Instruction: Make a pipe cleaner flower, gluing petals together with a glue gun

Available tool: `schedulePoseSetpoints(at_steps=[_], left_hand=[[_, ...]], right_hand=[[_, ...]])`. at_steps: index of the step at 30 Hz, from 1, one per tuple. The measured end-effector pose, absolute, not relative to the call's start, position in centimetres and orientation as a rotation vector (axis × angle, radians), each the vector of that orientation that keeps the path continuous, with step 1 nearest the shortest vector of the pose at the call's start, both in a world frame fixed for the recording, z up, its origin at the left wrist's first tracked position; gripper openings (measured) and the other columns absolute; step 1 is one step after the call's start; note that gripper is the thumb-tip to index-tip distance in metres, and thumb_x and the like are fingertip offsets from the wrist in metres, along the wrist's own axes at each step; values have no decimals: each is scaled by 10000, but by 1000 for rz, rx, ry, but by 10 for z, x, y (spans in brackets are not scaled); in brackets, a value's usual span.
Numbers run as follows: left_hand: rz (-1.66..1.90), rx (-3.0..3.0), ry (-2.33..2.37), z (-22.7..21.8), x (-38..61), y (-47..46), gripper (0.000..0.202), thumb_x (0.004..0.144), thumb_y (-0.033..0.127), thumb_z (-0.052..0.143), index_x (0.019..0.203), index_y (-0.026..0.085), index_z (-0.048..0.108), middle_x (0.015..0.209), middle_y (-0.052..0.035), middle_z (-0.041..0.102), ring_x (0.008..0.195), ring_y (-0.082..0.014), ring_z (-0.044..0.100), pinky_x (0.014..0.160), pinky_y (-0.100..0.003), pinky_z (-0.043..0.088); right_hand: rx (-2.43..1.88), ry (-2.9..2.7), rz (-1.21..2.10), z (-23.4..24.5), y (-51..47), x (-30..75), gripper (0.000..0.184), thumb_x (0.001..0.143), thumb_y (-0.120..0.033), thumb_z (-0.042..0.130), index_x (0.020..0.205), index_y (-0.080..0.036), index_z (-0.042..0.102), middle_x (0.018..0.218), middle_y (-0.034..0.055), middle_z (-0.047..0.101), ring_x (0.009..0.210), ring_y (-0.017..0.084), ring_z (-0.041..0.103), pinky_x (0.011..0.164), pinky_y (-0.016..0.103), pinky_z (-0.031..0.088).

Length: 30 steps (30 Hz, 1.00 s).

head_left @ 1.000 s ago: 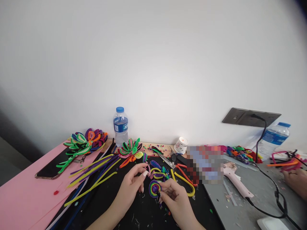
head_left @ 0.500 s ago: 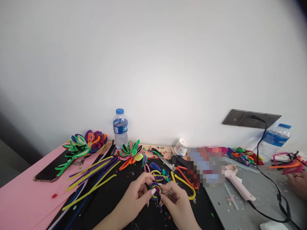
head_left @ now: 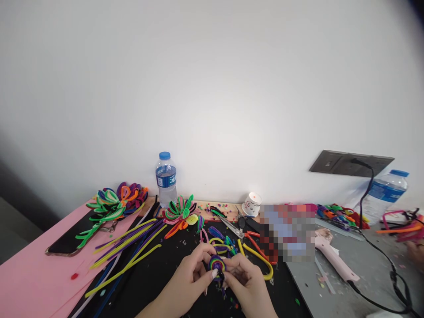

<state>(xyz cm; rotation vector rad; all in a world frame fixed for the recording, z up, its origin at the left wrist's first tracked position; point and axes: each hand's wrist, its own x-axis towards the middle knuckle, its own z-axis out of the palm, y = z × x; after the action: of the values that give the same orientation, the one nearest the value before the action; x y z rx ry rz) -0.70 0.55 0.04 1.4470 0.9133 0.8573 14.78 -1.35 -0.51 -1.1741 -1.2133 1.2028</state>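
Note:
Both my hands meet low in the middle of the view over a black mat. Between them is a small coiled disc of pipe cleaner, with purple, green, yellow and orange rings. My left hand pinches the disc's left and lower edge with thumb and fingers. From the right, my right hand has its fingers curled round the disc. Just beyond them lie short bent pipe cleaner loops in yellow, purple and blue.
Long yellow, purple and blue pipe cleaners lie left of my hands. Pipe cleaner flowers and a water bottle stand behind. Scissors, a phone, a pink glue gun with cable, and another person's hand are around.
My left hand came off the loose loops and closed onto the coiled disc. Both hands now hold it together, slightly farther right and lower.

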Motion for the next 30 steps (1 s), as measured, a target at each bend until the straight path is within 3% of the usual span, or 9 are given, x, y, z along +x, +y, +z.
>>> schedulePoseSetpoints(at_steps=[5, 12, 17, 22, 30], left_hand=[[814, 1485, 891, 5, -7, 3, 243, 787, 237, 504, 1027, 229, 466, 776, 2, 563, 530, -94, 454, 457, -194, 357], [810, 1587, 1023, 4, -7, 2, 411, 674, 145, 594, 1063, 247, 506, 886, -11, 585, 576, -104, 493, 523, -205, 386], [847, 1655, 1059, 5, -7, 2, 352, 679, 147, 588, 1016, 237, 544, 785, 0, 585, 591, -126, 514, 549, -219, 405], [888, 1680, 1061, 8, -7, 3, 354, 674, 128, 590, 1005, 240, 533, 834, -9, 591, 611, -133, 530, 577, -231, 427], [942, 1715, 1044, 3, -8, 2, 327, 666, 106, 599, 952, 246, 524, 975, -18, 553, 619, -120, 530, 580, -236, 442]], right_hand=[[-1159, -1226, 1219, -5, -12, 150, 247, 670, -399, 677, 708, -163, 616, 584, -1, 582, 518, 122, 526, 508, 224, 431], [-1130, -1200, 1247, -8, -10, 154, 263, 679, -413, 666, 727, -168, 582, 600, 0, 580, 517, 128, 535, 509, 238, 444], [-1151, -1224, 1233, -6, -11, 152, 232, 684, -385, 667, 707, -171, 579, 623, 10, 609, 559, 144, 564, 539, 239, 451], [-1200, -1278, 1187, 1, -13, 153, 184, 686, -332, 673, 709, -165, 600, 693, 43, 645, 662, 184, 596, 616, 266, 466], [-1228, -1347, 1104, -7, -14, 156, 139, 712, -299, 648, 742, -166, 618, 687, 31, 617, 654, 180, 582, 612, 263, 461]])
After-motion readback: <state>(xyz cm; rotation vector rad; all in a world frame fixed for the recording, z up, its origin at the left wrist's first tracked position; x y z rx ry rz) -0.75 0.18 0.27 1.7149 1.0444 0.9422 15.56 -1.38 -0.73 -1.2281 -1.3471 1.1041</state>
